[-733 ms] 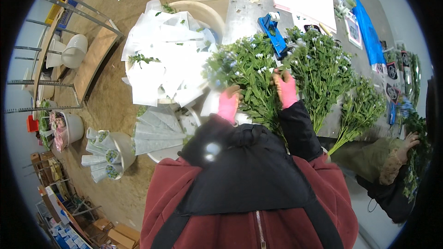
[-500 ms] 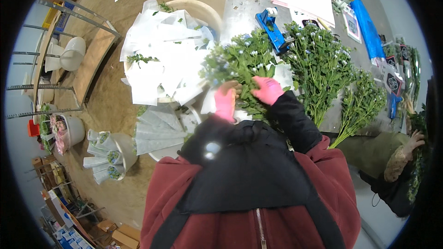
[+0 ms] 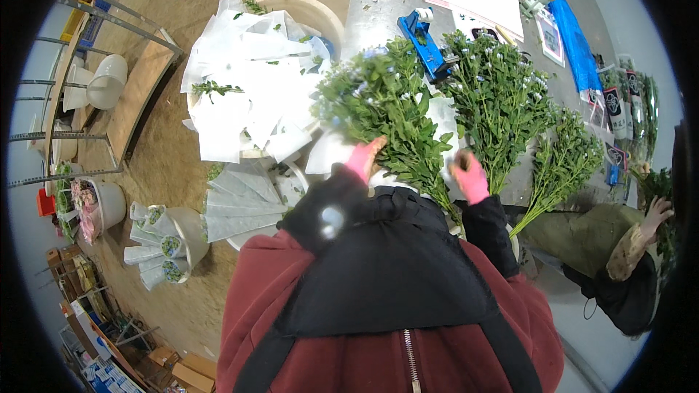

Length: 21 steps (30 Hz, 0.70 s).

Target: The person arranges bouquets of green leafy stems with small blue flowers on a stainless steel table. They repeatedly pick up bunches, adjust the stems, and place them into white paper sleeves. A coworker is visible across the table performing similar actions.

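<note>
My left hand point(image 3: 366, 159), in a pink glove, is closed at the left side of a leafy bunch of small pale-blue flowers point(image 3: 397, 113). The flower heads point up and to the left, slightly blurred, while the stems slant down toward my apron. Just right of those stems is my gloved right hand point(image 3: 472, 175), its fingers curled; whatever they may pinch is too small to make out. White paper point(image 3: 443, 120) lies under the bunch. Another large flower bunch point(image 3: 495, 87) rests on the table to the right, and a smaller one point(image 3: 564, 156) lies beyond it.
A blue tape dispenser point(image 3: 428, 45) stands behind the bunches on the metal table point(image 3: 378, 7). White wrapping sheets point(image 3: 247, 51) cover a tub at left, near a bucket of wrapped bunches point(image 3: 193, 240). A co-worker's hand point(image 3: 657, 217) shows at far right. Wooden shelving point(image 3: 149, 76) stands at left.
My right hand has left the leaves and moved right and down, beside the stems. The held bunch has turned so that its stems show toward the lower right.
</note>
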Each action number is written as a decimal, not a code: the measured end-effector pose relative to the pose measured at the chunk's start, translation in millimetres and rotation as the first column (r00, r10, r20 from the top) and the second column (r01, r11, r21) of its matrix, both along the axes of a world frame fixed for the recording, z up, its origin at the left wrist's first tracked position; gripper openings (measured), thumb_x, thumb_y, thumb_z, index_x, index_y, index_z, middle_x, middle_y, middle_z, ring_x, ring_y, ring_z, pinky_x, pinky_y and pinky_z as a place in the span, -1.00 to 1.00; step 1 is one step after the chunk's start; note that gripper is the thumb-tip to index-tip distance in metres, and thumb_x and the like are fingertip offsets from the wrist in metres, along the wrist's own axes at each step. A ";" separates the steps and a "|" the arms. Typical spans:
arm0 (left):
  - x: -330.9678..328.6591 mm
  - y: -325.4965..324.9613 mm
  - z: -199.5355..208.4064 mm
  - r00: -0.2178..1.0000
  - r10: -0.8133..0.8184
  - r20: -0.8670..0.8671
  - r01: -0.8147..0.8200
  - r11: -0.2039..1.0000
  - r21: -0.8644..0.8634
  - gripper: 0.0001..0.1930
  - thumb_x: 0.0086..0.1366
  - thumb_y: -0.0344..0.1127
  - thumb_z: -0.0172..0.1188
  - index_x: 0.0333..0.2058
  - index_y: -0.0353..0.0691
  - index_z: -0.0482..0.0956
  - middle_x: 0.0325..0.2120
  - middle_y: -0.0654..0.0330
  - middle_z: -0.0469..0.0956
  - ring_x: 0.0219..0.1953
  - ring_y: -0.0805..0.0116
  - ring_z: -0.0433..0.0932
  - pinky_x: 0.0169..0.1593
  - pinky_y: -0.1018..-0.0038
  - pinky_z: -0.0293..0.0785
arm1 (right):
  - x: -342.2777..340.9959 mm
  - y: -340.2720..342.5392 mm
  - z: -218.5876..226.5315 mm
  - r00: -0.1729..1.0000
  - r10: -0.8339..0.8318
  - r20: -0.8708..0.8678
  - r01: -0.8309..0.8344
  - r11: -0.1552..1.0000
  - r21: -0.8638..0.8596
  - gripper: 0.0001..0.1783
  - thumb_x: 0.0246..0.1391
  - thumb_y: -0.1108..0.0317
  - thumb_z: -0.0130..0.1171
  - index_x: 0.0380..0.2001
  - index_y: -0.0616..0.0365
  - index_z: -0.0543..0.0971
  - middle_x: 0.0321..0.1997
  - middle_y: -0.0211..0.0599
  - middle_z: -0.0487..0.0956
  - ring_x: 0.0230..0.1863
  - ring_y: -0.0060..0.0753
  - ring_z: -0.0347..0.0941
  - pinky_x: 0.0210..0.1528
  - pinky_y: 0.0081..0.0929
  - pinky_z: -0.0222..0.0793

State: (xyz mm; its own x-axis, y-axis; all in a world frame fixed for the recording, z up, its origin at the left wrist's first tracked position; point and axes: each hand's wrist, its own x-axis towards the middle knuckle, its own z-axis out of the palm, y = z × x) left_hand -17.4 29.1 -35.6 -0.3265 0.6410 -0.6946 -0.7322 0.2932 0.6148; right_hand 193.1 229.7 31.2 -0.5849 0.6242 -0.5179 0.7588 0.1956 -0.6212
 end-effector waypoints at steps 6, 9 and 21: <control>10.3 9.7 -7.2 0.944 0.312 0.108 -0.330 0.895 0.300 -0.53 0.35 -0.01 -0.01 0.03 -0.28 0.35 -0.07 0.06 0.45 -0.10 0.19 0.45 -0.07 0.23 0.38 | 65.1 -59.9 -9.3 0.929 0.213 0.301 -0.310 0.894 0.322 -0.31 -0.19 0.12 0.32 0.03 0.13 0.35 -0.12 -0.01 0.51 -0.04 0.01 0.43 0.02 -0.17 0.33; 5.2 8.4 31.9 0.939 0.330 0.094 -0.325 0.772 0.546 -0.60 0.36 -0.10 0.00 0.01 -0.27 0.37 -0.16 0.06 0.48 -0.12 0.17 0.47 -0.01 0.16 0.41 | 71.4 -71.7 -7.9 0.995 0.068 0.070 -0.091 0.904 0.417 -0.42 -0.12 0.25 0.29 0.00 0.17 0.38 -0.12 -0.03 0.53 -0.06 0.01 0.45 -0.02 -0.20 0.35; -63.3 -43.8 145.4 0.584 0.811 0.033 -0.614 0.415 0.672 -0.55 0.26 -0.04 0.16 0.03 -0.12 0.39 -0.05 0.11 0.47 -0.20 0.34 0.49 -0.11 0.41 0.48 | -62.7 -56.2 81.2 0.922 -0.098 -0.376 -0.255 0.578 -0.775 -0.54 0.14 -0.11 0.00 -0.38 0.12 0.44 -0.62 -0.52 0.30 -0.64 -0.64 0.20 -0.60 -0.57 0.12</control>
State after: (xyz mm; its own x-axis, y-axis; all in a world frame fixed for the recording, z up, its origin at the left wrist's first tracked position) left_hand -80.7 -14.7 109.8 -0.9531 0.2874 -0.0946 -0.2811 -0.7259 0.6277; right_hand 130.5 173.5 112.4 -0.8498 -0.0016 -0.5271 0.4675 -0.4643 -0.7523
